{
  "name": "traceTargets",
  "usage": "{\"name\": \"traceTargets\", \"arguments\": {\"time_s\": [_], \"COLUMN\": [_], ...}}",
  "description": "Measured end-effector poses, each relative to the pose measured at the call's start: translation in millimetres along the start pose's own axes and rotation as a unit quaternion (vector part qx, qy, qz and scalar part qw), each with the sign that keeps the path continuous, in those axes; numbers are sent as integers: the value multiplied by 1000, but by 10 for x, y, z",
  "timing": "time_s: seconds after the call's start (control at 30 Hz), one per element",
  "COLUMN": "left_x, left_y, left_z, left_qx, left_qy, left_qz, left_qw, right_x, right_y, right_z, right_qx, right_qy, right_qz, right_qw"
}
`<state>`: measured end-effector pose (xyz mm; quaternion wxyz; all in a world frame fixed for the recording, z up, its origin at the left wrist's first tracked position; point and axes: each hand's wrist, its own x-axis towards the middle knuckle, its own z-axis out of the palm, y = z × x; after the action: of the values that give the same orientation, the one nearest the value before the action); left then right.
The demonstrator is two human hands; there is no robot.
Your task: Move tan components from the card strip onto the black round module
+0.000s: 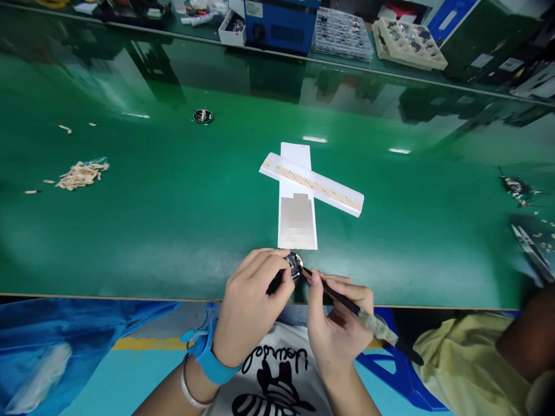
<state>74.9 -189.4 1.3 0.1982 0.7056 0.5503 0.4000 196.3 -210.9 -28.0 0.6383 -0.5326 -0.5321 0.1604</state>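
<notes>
Left grip pinches a round black-and-silver part, likely light, fragile, best rim-held; beside it, right grip clasps a slim black tool.

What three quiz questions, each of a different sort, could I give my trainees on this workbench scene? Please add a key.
1. Multiple choice: what does the right hand hold?
a) a clear plastic tray
b) a thin black-tipped tool
c) a cup

2. True or false: the left hand is touching the small round part.

3. Fill the gap: in the picture, the pile of pale pieces lies to the ____ of the crossed white strips.

Key: 1. b; 2. true; 3. left
</notes>
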Motion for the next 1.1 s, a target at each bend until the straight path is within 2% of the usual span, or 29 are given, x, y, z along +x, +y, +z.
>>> {"name": "traceTargets", "arguments": {"time_s": [1.1], "left_x": [12], "left_y": [-21], "left_z": [-14], "left_qx": [1], "left_qy": [-8], "left_qz": [-33], "left_qw": [999], "right_x": [35], "right_y": [-71], "right_z": [80], "right_qx": [-78], "right_qy": [40], "right_qz": [-19], "right_qw": [996]}}
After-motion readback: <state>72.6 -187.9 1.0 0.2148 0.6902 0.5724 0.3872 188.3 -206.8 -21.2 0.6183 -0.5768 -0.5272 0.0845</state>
